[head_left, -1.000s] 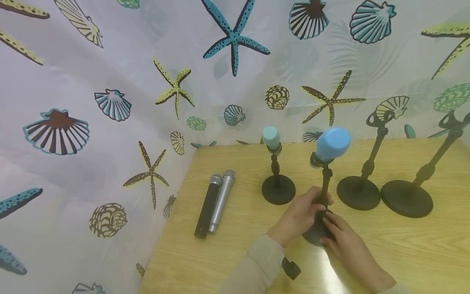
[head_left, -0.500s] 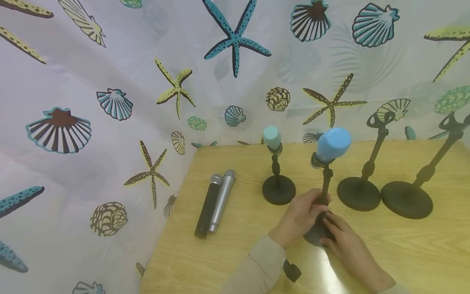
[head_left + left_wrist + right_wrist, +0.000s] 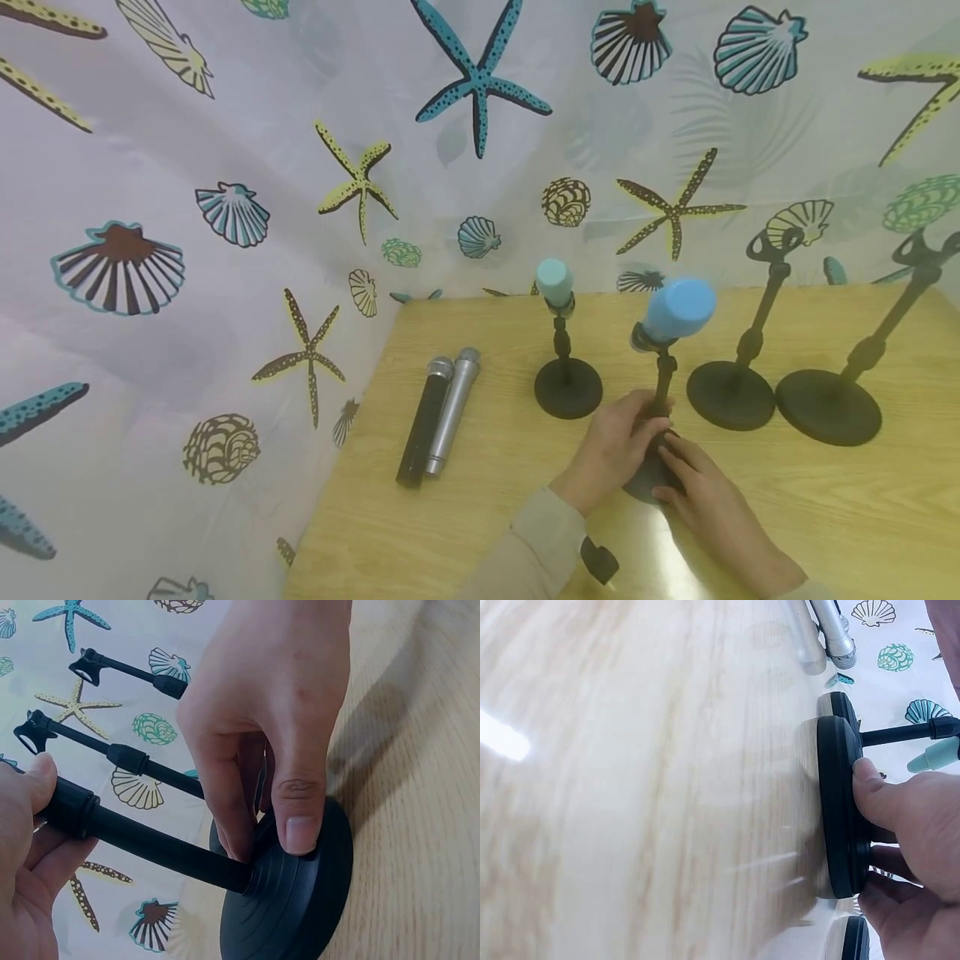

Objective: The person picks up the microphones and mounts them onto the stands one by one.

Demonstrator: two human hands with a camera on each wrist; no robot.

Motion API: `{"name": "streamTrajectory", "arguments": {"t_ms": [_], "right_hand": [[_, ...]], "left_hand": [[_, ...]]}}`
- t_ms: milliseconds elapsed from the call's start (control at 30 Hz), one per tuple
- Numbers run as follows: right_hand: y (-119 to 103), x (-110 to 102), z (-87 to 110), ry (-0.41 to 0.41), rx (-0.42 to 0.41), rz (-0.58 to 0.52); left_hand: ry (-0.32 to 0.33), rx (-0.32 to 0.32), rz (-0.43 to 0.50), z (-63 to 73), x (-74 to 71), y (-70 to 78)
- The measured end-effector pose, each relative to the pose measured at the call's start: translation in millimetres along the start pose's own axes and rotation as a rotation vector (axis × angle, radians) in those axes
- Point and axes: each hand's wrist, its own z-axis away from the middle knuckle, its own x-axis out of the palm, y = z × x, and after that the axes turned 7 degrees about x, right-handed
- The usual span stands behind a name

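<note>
A black desktop microphone stand (image 3: 664,375) stands before me, carrying a microphone with a blue cover (image 3: 681,308) in its clip. My left hand (image 3: 611,446) grips the stand's pole low down; the left wrist view shows its thumb and fingers around the black collar (image 3: 69,808). Lower still, my right hand (image 3: 708,504) holds the round base (image 3: 300,919), thumb on the upper face and bent fingers on the other side of the pole. In the right wrist view, the thumb and fingertips press the base's top face near its edge.
Left of the stand, a smaller microphone with a mint cover (image 3: 554,282) sits on another stand (image 3: 568,387). Two stands with bare clips (image 3: 731,396) (image 3: 828,407) are on the right. A black microphone (image 3: 424,425) and a silver microphone (image 3: 453,412) lie side by side on the wooden table (image 3: 502,500).
The blue-covered microphone and its clip have dropped a little in the head view. My left hand has shifted slightly downward on the pole; my right hand stays at the base.
</note>
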Motion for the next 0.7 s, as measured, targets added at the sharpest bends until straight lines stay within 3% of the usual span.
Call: {"name": "streamTrajectory", "arguments": {"t_ms": [100,333,567,700], "right_hand": [[-1.1,1.8,1.1,0.006,-0.002,-0.005],[-4.1,4.1,2.3,0.022,0.001,-0.001],[-5.2,2.8,2.3,0.017,0.001,-0.005],[-4.7,3.2,2.1,0.016,-0.007,0.0]], "left_hand": [[0.003,0.011,0.013,2.0,0.2,-1.6],[0.036,0.105,-0.013,5.8,0.3,-6.7],[0.028,0.092,-0.021,5.8,1.0,-6.8],[0.035,0.113,-0.071,4.5,0.9,-5.7]]}}
